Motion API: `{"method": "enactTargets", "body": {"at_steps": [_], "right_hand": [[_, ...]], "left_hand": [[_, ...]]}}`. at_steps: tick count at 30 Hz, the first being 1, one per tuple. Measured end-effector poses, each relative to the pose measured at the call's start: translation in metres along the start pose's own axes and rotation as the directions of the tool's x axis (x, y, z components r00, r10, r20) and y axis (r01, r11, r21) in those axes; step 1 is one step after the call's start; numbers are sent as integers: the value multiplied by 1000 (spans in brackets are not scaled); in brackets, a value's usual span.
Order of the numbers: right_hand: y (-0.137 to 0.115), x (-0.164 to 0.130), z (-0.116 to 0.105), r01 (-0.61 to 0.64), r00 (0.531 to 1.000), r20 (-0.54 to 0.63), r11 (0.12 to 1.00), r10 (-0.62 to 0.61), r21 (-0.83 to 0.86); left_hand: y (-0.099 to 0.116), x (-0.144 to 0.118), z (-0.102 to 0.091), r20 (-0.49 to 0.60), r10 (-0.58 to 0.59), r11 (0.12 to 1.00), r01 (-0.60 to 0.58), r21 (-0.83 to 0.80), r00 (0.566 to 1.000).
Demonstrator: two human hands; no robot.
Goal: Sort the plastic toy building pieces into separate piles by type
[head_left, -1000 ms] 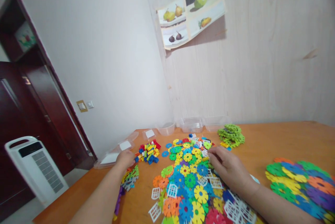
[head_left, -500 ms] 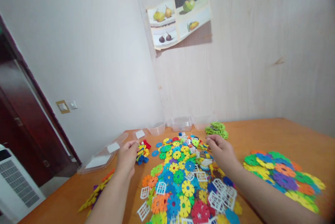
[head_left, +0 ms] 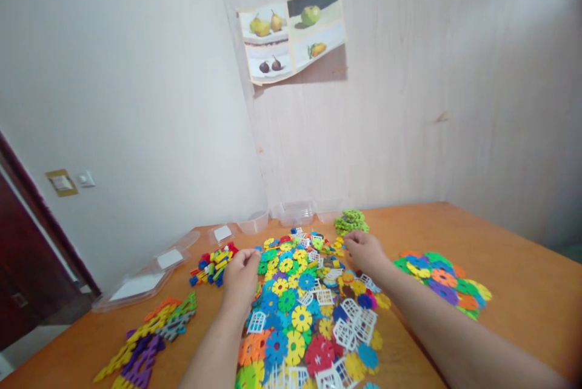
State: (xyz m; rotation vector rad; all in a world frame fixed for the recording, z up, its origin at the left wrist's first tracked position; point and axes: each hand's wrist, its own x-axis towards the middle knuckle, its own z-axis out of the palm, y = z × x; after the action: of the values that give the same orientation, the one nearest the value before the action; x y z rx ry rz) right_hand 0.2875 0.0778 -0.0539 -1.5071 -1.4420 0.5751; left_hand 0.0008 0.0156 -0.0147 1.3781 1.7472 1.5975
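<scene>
An orange wooden table (head_left: 500, 243) meets pale walls; a dark door frame (head_left: 27, 195) stands at far left, a fruit poster (head_left: 293, 34) above. The pile of flower discs (head_left: 302, 310) runs lengthwise from the near edge toward the wall. The left hand (head_left: 240, 277) rests curled on its left edge, seemingly pinching a green disc. The right hand (head_left: 364, 252), loosely curled, touches the pile's far right; its hold is unclear.

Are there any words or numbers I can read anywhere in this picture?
None can be read.
White labels on the clear plastic lids: they look blank, or too small to tell.
Fruit poster on the wall: pictures only, no words show.
Colourful plastic pieces under the left hand and right hand: no writing shows.
</scene>
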Motion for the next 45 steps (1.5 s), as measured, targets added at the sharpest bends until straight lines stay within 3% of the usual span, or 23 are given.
{"method": "enactTargets", "body": {"at_steps": [5, 8, 11, 17, 23, 32, 45], "right_hand": [[-3, -7, -1, 73, 986, 166, 971, -36, -226], [-6, -11, -3, 100, 970, 244, 944, -22, -315], [-9, -14, -3, 135, 955, 297, 923, -24, -361], [-15, -16, -2, 190, 932, 360, 897, -37, -400], [-19, -18, -2, 198, 942, 332, 865, -39, -461], [-29, -33, 4, 355, 913, 366, 796, -181, -491], [-19, -27, 22, 326, 922, 350, 820, -167, -469]], "left_hand": [[-7, 3, 3, 184, 68, 974, -105, 199, 981], [-13, 2, 10, 318, 132, 932, -227, 282, 939], [-18, -1, 16, 384, 191, 882, -329, 337, 904], [-17, -5, 19, 453, 190, 839, -384, 385, 871], [-19, -9, 20, 523, 207, 811, -444, 380, 827], [-12, -13, 19, 543, 227, 786, -482, 387, 808], [-13, -16, 20, 553, 213, 774, -484, 407, 805]]}}
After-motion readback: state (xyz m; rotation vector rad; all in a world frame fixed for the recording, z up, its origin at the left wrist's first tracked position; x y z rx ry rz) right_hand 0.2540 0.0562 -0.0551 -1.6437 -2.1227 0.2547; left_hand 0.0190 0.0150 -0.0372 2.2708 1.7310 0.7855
